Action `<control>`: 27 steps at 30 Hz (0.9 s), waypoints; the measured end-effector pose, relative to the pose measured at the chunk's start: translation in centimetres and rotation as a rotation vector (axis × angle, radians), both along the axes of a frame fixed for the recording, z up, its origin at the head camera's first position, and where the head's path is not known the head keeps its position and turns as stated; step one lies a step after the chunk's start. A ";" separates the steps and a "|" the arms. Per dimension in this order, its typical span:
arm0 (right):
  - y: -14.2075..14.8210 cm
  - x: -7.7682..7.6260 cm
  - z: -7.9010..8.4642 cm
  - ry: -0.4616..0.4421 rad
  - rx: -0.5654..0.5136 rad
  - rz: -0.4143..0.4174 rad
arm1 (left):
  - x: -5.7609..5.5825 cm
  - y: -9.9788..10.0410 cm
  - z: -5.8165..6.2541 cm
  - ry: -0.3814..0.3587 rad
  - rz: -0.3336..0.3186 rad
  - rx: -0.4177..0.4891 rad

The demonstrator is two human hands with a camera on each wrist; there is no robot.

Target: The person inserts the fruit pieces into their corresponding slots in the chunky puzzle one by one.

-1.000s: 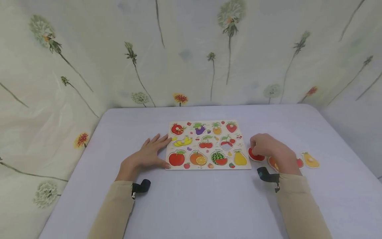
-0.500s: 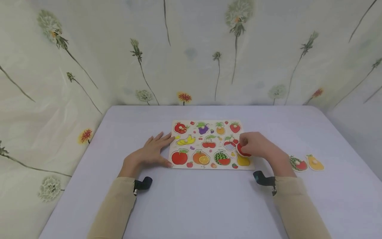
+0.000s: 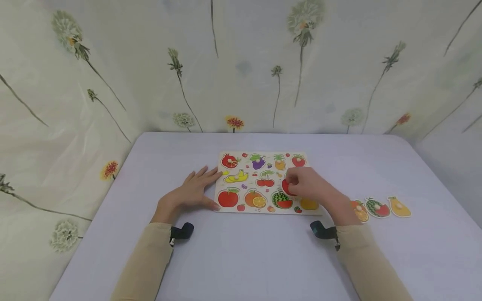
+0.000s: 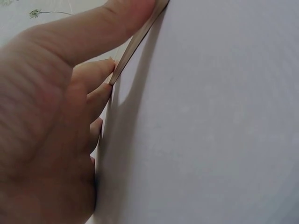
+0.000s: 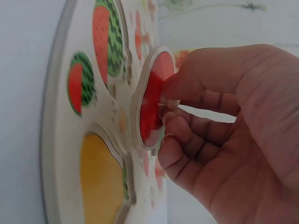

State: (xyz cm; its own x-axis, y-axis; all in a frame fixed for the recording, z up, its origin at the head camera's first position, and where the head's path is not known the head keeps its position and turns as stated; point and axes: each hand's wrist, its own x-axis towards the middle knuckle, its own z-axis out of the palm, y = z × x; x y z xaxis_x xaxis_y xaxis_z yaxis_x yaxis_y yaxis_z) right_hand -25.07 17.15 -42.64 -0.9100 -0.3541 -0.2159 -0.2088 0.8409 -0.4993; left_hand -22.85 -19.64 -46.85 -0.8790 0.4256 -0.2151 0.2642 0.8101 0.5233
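Observation:
My right hand [image 3: 308, 184] pinches a red apple puzzle piece [image 3: 286, 188] by its small knob. In the right wrist view the apple piece [image 5: 152, 107] stands tilted over the board [image 5: 60, 140], near the watermelon picture [image 5: 107, 37]; whether its far edge touches the board I cannot tell. My left hand [image 3: 190, 194] lies at the left side of the wooden fruit puzzle board [image 3: 308, 212], fingers spread. In the left wrist view the left hand's thumb [image 4: 88, 32] and fingertips touch the board's edge. The right hand covers part of the board's right side.
On the table right of the board lie an orange piece [image 3: 358, 209], a watermelon piece [image 3: 376, 208] and a pear piece [image 3: 400, 207]. Several knobbed fruit pieces sit in the board's upper rows. A flower-patterned curtain [image 3: 248, 100] hangs behind the table [image 3: 248, 259].
My right hand has carried the apple piece leftward from beside the board to over its right part. The left hand has stayed at the board's left edge. The head view has shifted slightly.

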 end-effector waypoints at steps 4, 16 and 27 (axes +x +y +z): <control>-1.1 0.0 -0.4 0.002 -0.021 0.036 | 0.0 0.0 0.1 0.007 0.001 0.001; -3.9 1.4 -1.0 0.013 -0.050 0.088 | -0.1 -0.2 -0.1 0.006 -0.001 0.003; -6.6 2.0 -0.5 0.005 -0.086 0.145 | 0.0 -0.3 0.1 0.007 -0.011 0.008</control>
State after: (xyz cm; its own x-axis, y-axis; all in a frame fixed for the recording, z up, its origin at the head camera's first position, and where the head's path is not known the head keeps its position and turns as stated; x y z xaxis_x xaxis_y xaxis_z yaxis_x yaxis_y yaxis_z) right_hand -23.02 10.58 -43.17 -0.8488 -0.4990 -0.1750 -0.3274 0.7558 -0.5671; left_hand -22.89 -19.97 -46.72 -0.8756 0.4371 -0.2054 0.2770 0.8030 0.5277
